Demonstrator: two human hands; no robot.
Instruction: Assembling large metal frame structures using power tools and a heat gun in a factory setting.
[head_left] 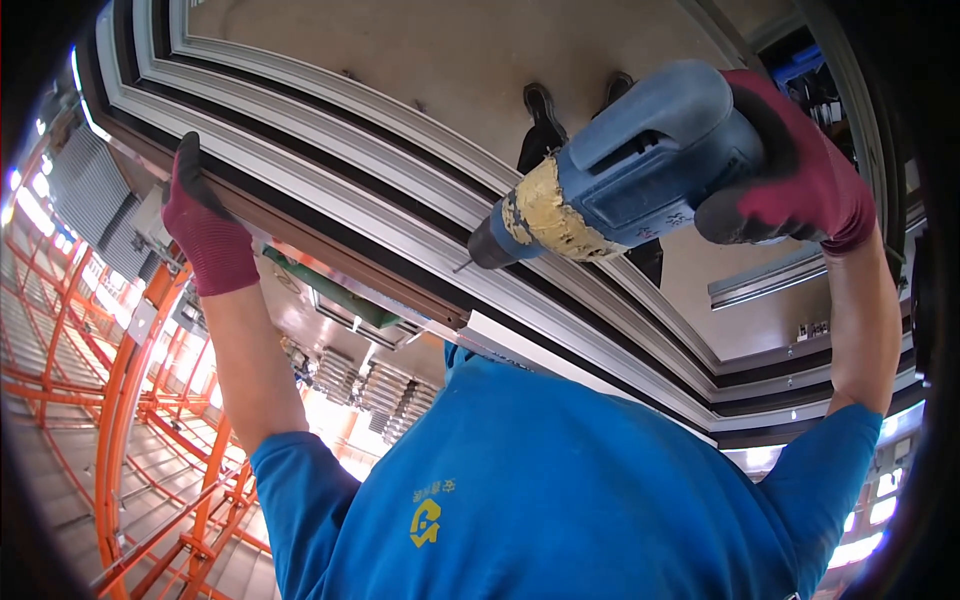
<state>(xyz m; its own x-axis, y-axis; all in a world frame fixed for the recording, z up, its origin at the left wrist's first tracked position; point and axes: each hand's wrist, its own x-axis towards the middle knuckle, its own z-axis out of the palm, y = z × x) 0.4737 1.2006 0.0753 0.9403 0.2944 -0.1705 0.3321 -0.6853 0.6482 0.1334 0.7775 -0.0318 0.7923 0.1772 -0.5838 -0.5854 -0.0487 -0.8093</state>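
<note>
My right hand (810, 170), in a maroon glove with a dark palm, is closed round a blue power drill (650, 150) at the upper right. Worn yellow tape wraps the drill's front. Its thin bit (462, 267) points down-left at the silver and black metal frame (330, 165); whether the tip touches cannot be made out. At the left, my gloved left hand (208, 230) grips a long brown profile (350, 255) along the frame's edge. One digit stretches up over it, and the other fingers are mostly hidden.
Inside the frame's opening show a grey-brown floor (440, 50), dark shoes (540, 102) and a short silver profile (765, 280). Orange steel beams (125, 400) rise at the left. A green bar (330, 288) lies beyond the brown profile. Dark shelving with goods stands at the upper right.
</note>
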